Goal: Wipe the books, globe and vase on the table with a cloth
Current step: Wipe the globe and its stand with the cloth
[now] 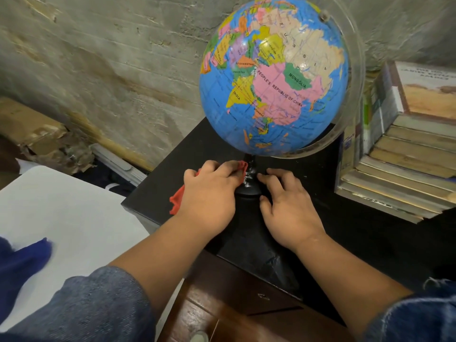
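The globe [274, 77] stood on the black counter [345, 230], tilted in its clear arc; the left hand [209, 191] gripped the red cloth [176, 201], fingers curled over it, pressing it against the left side of the globe's dark base [248, 188]; the right hand [288, 208] lay with fingers spread and relaxed, fingertips touching the base's right side; the stacked books [407, 164] sat just right of the globe.

Blue multicoloured globe [274, 77], red cloth [177, 199], black table [357, 233], denim sleeves [98, 304].
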`<state>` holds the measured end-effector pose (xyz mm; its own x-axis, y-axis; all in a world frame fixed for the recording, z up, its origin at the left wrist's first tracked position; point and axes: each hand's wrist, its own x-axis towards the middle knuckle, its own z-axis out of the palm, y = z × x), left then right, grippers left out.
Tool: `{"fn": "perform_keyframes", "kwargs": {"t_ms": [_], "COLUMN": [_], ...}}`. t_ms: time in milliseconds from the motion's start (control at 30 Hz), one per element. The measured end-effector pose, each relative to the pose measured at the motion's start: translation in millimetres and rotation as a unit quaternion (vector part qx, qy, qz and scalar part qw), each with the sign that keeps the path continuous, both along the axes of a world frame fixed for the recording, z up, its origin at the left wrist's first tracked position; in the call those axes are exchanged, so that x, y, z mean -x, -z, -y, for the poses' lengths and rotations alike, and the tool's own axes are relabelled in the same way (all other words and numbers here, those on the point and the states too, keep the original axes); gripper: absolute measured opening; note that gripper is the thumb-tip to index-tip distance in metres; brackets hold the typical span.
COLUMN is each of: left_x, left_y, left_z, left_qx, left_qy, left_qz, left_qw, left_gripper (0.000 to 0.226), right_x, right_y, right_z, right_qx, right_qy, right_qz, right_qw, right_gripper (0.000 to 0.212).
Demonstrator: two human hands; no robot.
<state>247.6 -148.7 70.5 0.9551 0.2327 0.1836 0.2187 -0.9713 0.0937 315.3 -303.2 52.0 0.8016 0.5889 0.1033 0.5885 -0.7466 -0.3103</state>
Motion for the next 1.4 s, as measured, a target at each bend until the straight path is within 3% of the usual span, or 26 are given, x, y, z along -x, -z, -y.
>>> {"fn": "perform_keyframes", "kwargs": {"t_ms": [167,333,467,633,767,867,1067,1200,1333,1400], "left_x": [2,-5,-4,-9,0,0,11,12,19,20], "left_y": [0,-2,-4,-7,-3,-3,0,1,7,6], "left_z": [4,-2,-2,-7,2,-1,3,1,1,0], "left_qx": [0.015,-0.011,-0.007,-0.024,-0.05,-0.051,-0.093,-0.088,-0.117,-0.11], "left_qy": [-0.004,0.016,0.016,0.023,0.056,0.014,0.072,0.013,0.064,0.044], "left_qz": [0.065,0.011,0.057,-0.01,-0.002,-0.025,-0.018,-0.013,-0.024,-0.006], "left_qw": [0.998,1.0,0.998,0.999,0.997,0.998,0.993,0.996,0.991,0.993], "left_gripper": [0.066,0.058,0.065,0.059,0.059,0.057,0.056,0.056,0.056,0.055], "right_x": [0,0,-1,-1,-1,-1,0,1,0,0], "right_y": [0,0,0,0,1,1,1,-1,0,-1], "right_z": [1,1,2,1,1,0,0,1,1,1], "right_qx": [-0.003,-0.011,-0.01,-0.014,-0.01,-0.014,-0.013,-0.008,-0.012,-0.012], "right_qy": [-0.001,-0.003,-0.005,-0.004,-0.003,-0.001,-0.001,0.002,0.001,0.002], "right_qz": [-0.005,-0.01,-0.013,-0.016,-0.012,-0.012,-0.01,-0.011,-0.01,-0.012], "right_qw": [1.0,1.0,1.0,1.0,1.0,1.0,1.0,1.0,1.0,1.0], "right_gripper": [0.049,0.048,0.049,0.049,0.045,0.048,0.048,0.049,0.049,0.049]}}
